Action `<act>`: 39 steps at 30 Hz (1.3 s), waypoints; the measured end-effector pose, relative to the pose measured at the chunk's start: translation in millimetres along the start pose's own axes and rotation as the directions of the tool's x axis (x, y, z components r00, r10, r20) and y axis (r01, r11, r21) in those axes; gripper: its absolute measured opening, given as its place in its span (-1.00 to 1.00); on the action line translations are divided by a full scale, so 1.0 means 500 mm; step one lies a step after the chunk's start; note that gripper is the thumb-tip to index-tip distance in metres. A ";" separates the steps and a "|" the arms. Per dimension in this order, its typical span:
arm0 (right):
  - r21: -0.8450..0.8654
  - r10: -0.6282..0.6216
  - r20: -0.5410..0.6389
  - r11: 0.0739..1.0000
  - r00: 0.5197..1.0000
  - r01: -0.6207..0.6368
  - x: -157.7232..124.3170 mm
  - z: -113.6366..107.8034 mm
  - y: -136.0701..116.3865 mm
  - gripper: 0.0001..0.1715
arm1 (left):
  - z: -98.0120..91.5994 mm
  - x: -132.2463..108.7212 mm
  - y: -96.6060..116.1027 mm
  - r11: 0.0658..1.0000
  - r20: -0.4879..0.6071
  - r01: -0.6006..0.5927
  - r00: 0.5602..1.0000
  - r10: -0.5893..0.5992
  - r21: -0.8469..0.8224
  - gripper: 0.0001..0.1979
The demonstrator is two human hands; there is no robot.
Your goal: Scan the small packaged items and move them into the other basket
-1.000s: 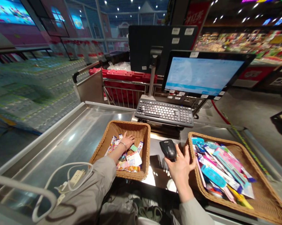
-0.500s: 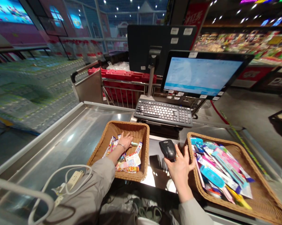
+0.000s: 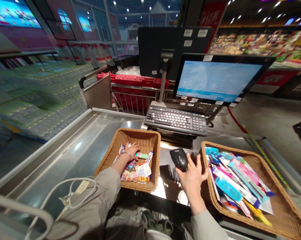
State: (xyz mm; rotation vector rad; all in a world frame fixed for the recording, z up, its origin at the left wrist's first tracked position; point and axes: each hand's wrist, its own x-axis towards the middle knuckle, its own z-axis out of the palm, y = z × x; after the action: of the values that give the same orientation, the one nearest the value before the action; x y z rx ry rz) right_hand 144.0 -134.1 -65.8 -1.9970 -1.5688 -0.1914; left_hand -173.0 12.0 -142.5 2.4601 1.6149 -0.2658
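Note:
My left hand [image 3: 131,151] reaches down into the left wicker basket [image 3: 155,140], palm down with the fingers apart. Its fingertips are beside a small green packet [image 3: 141,155]; whether they touch it I cannot tell. Around them lie colorful candy-like packets [image 3: 142,170] and a white-wrapped stick [image 3: 149,156]. In my right hand [image 3: 192,178] is a black handheld barcode scanner [image 3: 178,158], its head pointing away from me and its handle hidden under the hand. The right wicker basket [image 3: 245,151], just beside that hand, holds several packaged toothbrushes [image 3: 242,186] and a blue case-like pack [image 3: 227,188].
Beyond the baskets stand a black keyboard [image 3: 176,119], a lit screen [image 3: 217,81] and a second dark monitor [image 3: 174,50]. A white cable [image 3: 62,183] and a power strip [image 3: 82,186] lie on the metal counter [image 3: 90,143] at left. Behind is a shopping cart [image 3: 130,98].
My left hand has shifted slightly toward the basket's left side, and more of the green packet shows. My right hand stays put with the scanner. The view has turned a little.

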 end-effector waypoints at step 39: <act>0.079 -0.073 -0.029 0.994 0.997 0.075 0.025 -0.041 -0.052 -0.71 | -0.165 -0.086 0.072 0.996 -0.336 0.070 0.938 -0.082 -0.047 -0.73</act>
State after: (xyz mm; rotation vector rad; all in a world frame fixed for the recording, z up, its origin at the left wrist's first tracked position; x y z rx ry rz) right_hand 128.4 -130.8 -33.8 -1.8692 -1.6101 -0.1803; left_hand -152.8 -19.4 -50.1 2.5259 1.8271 0.1870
